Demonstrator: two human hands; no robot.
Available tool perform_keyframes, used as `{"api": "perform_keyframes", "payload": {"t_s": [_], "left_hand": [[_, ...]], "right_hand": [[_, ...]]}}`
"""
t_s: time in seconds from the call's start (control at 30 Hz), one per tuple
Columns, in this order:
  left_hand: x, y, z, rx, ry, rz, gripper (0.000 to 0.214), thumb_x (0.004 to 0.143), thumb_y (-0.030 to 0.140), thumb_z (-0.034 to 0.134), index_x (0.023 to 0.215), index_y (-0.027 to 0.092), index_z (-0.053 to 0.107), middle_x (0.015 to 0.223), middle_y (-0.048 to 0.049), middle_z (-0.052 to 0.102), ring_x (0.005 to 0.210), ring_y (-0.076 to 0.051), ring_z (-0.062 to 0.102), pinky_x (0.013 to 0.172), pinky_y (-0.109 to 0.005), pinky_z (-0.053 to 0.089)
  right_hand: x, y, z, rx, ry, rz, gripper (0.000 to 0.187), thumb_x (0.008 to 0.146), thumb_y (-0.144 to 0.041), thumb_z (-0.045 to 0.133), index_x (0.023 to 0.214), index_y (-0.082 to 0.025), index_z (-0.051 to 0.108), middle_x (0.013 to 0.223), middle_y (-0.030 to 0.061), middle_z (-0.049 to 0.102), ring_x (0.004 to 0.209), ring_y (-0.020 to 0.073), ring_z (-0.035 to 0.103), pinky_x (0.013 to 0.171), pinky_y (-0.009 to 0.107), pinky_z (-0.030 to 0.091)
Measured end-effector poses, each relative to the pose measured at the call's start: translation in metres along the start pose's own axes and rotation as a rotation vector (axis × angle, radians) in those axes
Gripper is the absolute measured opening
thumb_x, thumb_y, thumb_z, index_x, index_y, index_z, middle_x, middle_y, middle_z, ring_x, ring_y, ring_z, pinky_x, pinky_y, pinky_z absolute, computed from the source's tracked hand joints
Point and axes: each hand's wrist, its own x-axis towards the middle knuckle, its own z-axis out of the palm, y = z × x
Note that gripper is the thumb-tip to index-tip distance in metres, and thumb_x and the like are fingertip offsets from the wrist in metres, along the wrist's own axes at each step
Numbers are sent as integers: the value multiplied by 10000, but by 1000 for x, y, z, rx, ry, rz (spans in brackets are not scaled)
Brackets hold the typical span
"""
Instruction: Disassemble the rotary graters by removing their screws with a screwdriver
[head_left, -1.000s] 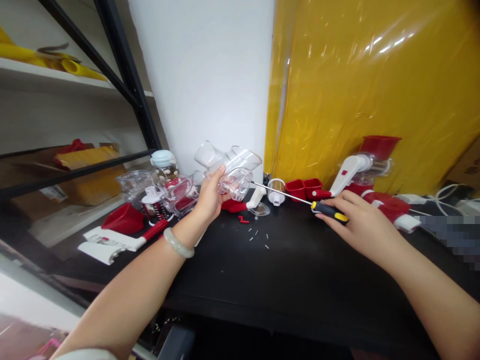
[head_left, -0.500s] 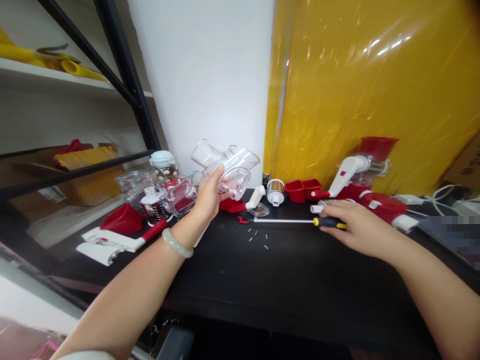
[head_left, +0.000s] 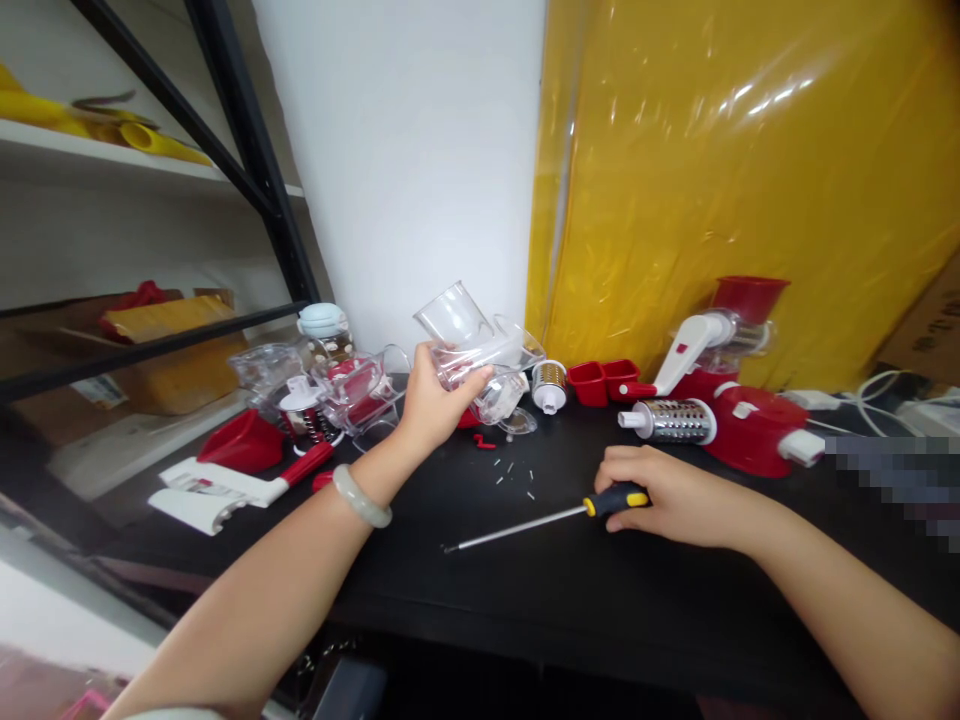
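My left hand is wrapped round a clear plastic grater housing, held above the back of the black table. A wide open tube on the housing points up. My right hand grips the black and yellow handle of a screwdriver, whose long shaft points left, low over the table. Between the hands lie several small screws and a small red piece. Just beyond my right hand lies a metal grater drum. Another drum stands right of the clear housing.
An assembled red and white rotary grater stands at the back right. Red cups sit at the wall. On the left are more clear housings, a white handle part and a red pusher. A shelf rises at far left.
The screwdriver has come toward me and now slants, its tip away from the red piece. My left hand has tilted the clear housing and moved it slightly right.
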Motion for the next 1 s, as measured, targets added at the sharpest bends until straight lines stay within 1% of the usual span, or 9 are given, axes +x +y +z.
{"api": "perform_keyframes", "payload": {"t_s": [0.1,0.2,0.3,0.43,0.63,0.73,0.83,0.93,1.0], "left_hand": [[2,-3,2,-27,3,-33,453,711,474,812,973,213,550,967,-58,684,953,-264,664,914,-403,481],[4,-5,2,-57,30,-83,460,693,492,823,942,203,566,946,-63,684,940,-266,662,894,-393,486],[4,-4,2,-24,38,-113,478,678,499,832,939,198,569,927,-58,679,914,-267,663,887,-405,488],[3,-4,2,-44,40,-175,505,648,500,852,936,198,568,928,-61,672,937,-277,665,862,-410,518],[4,-7,4,-143,1,-306,573,634,541,850,994,200,563,1068,-104,671,985,-296,674,717,-388,590],[4,-5,6,-202,-39,-370,626,638,570,837,1057,191,568,1123,-127,671,990,-301,678,660,-382,609],[4,-3,8,-251,-45,-414,638,629,585,834,1057,173,600,1098,-130,684,945,-292,691,622,-363,615],[3,-1,11,-308,-52,-440,605,619,584,837,1013,171,637,1010,-106,707,865,-271,701,589,-341,611],[2,1,12,-357,-72,-455,573,623,577,835,1000,183,659,955,-79,718,811,-248,701,584,-338,610]], "right_hand": [[1,2,5,43,-9,-9,182,829,-369,717,942,-251,638,969,21,636,913,208,613,846,361,446],[2,1,9,58,-15,27,237,805,-364,733,975,-260,605,975,13,637,927,213,602,836,355,454],[3,-2,12,48,-2,78,243,813,-366,717,940,-253,544,944,4,627,888,204,585,789,337,456],[6,-3,14,33,10,0,190,873,-375,659,886,-228,539,946,21,603,848,177,575,773,319,457],[9,-1,15,17,53,-34,167,899,-374,644,900,-215,592,927,34,602,850,179,589,784,332,484],[11,0,19,-6,151,-57,176,920,-392,618,966,-223,599,975,53,601,928,207,599,842,376,511],[18,-2,25,-40,327,-83,204,946,-358,573,1104,-228,569,1096,94,594,1046,244,589,931,453,516],[35,-10,26,-45,527,-132,371,939,-329,573,1280,-220,478,1234,140,551,1184,282,556,1029,523,484],[53,-20,26,-4,619,-161,533,922,-356,601,1388,-213,385,1354,174,480,1283,305,508,1066,540,470]]}}
